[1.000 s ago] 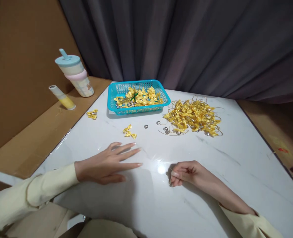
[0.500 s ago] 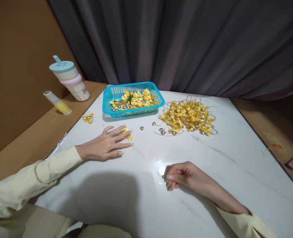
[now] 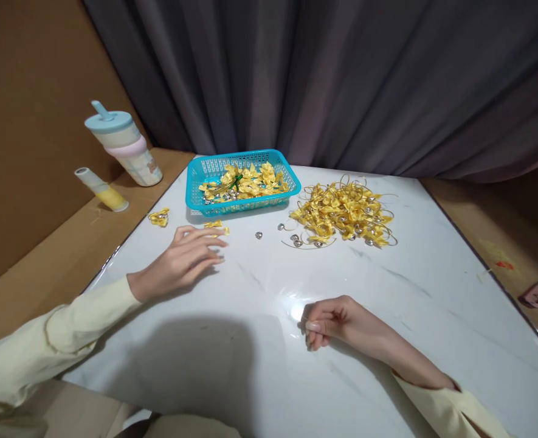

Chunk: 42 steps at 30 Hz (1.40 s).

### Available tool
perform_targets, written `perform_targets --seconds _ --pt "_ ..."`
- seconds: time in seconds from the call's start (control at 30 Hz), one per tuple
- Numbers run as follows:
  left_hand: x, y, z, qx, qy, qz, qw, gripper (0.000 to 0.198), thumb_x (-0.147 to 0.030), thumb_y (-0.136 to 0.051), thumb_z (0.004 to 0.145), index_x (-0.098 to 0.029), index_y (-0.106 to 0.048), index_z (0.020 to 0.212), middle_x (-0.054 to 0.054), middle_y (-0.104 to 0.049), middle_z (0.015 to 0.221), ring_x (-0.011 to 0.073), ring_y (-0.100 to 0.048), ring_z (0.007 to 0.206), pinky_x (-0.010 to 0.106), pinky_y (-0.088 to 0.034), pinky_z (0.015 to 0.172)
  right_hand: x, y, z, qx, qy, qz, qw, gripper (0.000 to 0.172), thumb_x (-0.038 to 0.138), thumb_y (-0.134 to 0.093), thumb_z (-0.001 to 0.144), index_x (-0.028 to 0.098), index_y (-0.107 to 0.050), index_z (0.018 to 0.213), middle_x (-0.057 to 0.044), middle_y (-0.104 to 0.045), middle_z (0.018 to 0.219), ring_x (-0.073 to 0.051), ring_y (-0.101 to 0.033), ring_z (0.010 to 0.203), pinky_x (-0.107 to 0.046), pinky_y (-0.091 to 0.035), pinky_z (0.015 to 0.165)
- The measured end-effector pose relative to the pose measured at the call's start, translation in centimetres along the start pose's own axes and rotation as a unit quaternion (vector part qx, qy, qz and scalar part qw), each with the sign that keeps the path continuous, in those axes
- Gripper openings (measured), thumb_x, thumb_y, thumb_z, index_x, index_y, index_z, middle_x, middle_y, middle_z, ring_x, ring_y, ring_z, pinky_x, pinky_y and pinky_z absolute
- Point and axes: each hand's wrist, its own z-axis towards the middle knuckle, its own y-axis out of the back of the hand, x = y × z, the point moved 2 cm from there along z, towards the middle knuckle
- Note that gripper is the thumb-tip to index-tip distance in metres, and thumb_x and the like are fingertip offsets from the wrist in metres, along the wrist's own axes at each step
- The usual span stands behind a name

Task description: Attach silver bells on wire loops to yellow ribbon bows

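Observation:
My left hand [image 3: 182, 260] is open, palm down, its fingers stretched over the table. Its fingertips are at a yellow ribbon bow [image 3: 214, 224]; whether they touch it I cannot tell, and part of the yellow ribbon there is hidden. My right hand [image 3: 332, 322] rests low on the table with thumb and fingers pinched. What the pinch holds is too fine to make out. A silver heart-shaped bead [image 3: 259, 235] lies between the hands, further back. Another yellow bow with a silver bead [image 3: 158, 217] sits at the left.
A blue plastic basket [image 3: 244, 204] holds yellow bows and silver beads. To its right is a pile of yellow bows on gold cords [image 3: 341, 213]. A lidded cup [image 3: 129, 152] and a spool of yellow thread [image 3: 107, 193] stand left of the white table [image 3: 387, 353].
My left hand has drawn back left, its fingers now closer together, and the yellow ribbon by its fingertips has shifted left and back. My right hand keeps its pinch in place.

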Motion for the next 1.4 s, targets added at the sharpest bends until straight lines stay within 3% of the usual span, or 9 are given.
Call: perform_targets --seconds 0.07,0.13,0.27,0.37,0.6,0.73,0.83,1.27,1.4 --pt "-1.8 -0.2 -0.6 -0.001 -0.033 -0.006 0.999 0.009 -0.016 -0.052 0.087 -0.019 -0.059 0.092 0.005 -0.069 0.105 0.0199 -0.053 0.115 0.038 -0.034 0.091 0.0 0.0 0.0 -0.001 0.000 -0.003 1.000 0.041 0.051 -0.068 0.067 0.010 -0.061 0.064 -0.006 -0.064 0.064 -0.013 -0.062 0.058 -0.026 -0.049 0.060" --pt "-3.1 -0.6 -1.8 0.010 -0.075 0.001 0.997 0.010 -0.018 -0.052 0.088 -0.019 -0.059 0.095 0.005 -0.067 0.110 0.0196 -0.053 0.115 0.037 -0.033 0.092 0.0 0.0 0.0 -0.001 -0.002 -0.002 1.000 0.042 0.051 -0.068 0.067 0.010 -0.061 0.064 -0.007 -0.065 0.064 -0.013 -0.062 0.058 -0.027 -0.049 0.061" --pt "-3.6 -1.6 -4.9 0.153 -0.066 0.048 0.985 0.033 -0.025 -0.040 0.093 -0.016 -0.047 0.124 0.008 -0.053 0.131 0.0210 -0.042 0.126 0.037 -0.028 0.095 0.2 -0.1 0.0 -0.002 -0.007 -0.009 1.000 0.042 0.052 -0.069 0.067 0.011 -0.062 0.064 -0.007 -0.065 0.064 -0.014 -0.062 0.059 -0.027 -0.049 0.061" --pt "-2.7 -1.6 -6.6 0.204 -0.055 0.080 0.974 0.042 -0.026 -0.039 0.092 -0.021 -0.040 0.134 0.005 -0.048 0.136 0.0215 -0.036 0.131 0.036 -0.026 0.097 0.3 -0.1 0.0 -0.003 -0.011 -0.008 1.000 0.042 0.052 -0.069 0.066 0.011 -0.061 0.063 -0.007 -0.065 0.064 -0.013 -0.062 0.059 -0.026 -0.049 0.060" --pt "0.9 -0.2 -7.6 0.172 0.003 0.093 0.981 0.042 -0.039 -0.038 0.092 -0.039 -0.037 0.135 -0.002 -0.049 0.135 0.0203 -0.043 0.126 0.037 -0.014 0.105 0.0 0.2 -0.1 -0.002 -0.017 -0.007 1.000 0.042 0.052 -0.068 0.067 0.010 -0.061 0.065 -0.008 -0.067 0.066 -0.014 -0.063 0.060 -0.027 -0.049 0.062" --pt "3.4 0.6 -8.3 0.174 0.036 0.133 0.975 0.043 -0.035 -0.035 0.094 -0.038 -0.034 0.136 -0.001 -0.045 0.138 0.0213 -0.040 0.128 0.040 -0.015 0.105 0.0 0.2 -0.2 0.000 -0.019 -0.013 1.000 0.043 0.053 -0.068 0.067 0.010 -0.062 0.065 -0.009 -0.067 0.066 -0.015 -0.063 0.061 -0.028 -0.049 0.062" --pt "4.6 1.0 -8.9 0.165 0.016 0.169 0.971 0.045 -0.030 -0.035 0.093 -0.034 -0.032 0.138 0.002 -0.046 0.137 0.0228 -0.042 0.127 0.041 -0.019 0.102 0.0 0.2 -0.2 -0.001 -0.021 -0.015 1.000 0.043 0.053 -0.068 0.067 0.010 -0.061 0.065 -0.008 -0.066 0.066 -0.015 -0.063 0.061 -0.028 -0.049 0.062" --pt "4.6 1.3 -9.8 0.156 0.032 0.164 0.973 0.049 -0.027 -0.039 0.092 -0.029 -0.029 0.140 0.008 -0.046 0.137 0.0273 -0.043 0.126 0.047 -0.028 0.097 -0.3 1.2 -1.2 0.007 -0.033 -0.039 0.999 0.041 0.051 -0.065 0.071 0.011 -0.064 0.068 -0.008 -0.067 0.066 -0.014 -0.063 0.061 -0.027 -0.049 0.062" --pt "2.9 1.9 -8.8 0.103 0.016 0.155 0.982 0.056 -0.025 -0.044 0.089 -0.026 -0.024 0.142 0.010 -0.052 0.131 0.0274 -0.048 0.121 0.046 -0.031 0.097 -0.4 2.0 -1.7 0.016 -0.047 -0.043 0.998 0.041 0.051 -0.065 0.072 0.011 -0.064 0.069 -0.009 -0.067 0.068 -0.015 -0.064 0.062 -0.027 -0.049 0.061"
